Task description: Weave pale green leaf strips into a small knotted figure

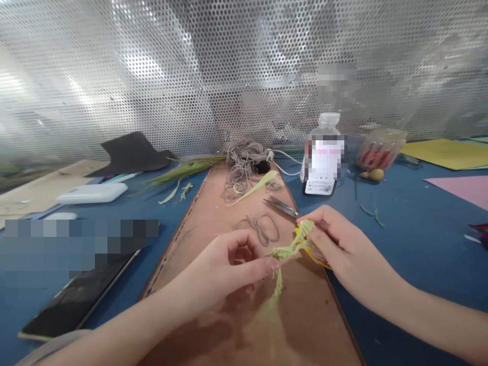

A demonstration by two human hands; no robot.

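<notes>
Pinched between the thumb and fingers of my left hand point(232, 264) is a knotted, twisted strip of pale green husk point(284, 251). My right hand point(343, 249) grips the upper, wider end of the same strip. One twisted tail hangs below the knot over the brown board point(316, 305). Scissors point(282, 207) lie partly under my right hand, blades pointing away from me, with their yellow handles mostly hidden. A loop of grey cord point(265, 229) rests on the board just beyond my left hand. Farther back lies another flat piece of pale husk point(255, 188).
A tangle of grey cord point(246, 152) sits at the board's far end. Right of it, a lit phone point(324, 170) leans on a clear bottle point(328, 122). Green leaves point(183, 170), a white case point(91, 193) and a dark tablet-like device point(87, 290) are left. Yellow paper point(446, 154) lies right.
</notes>
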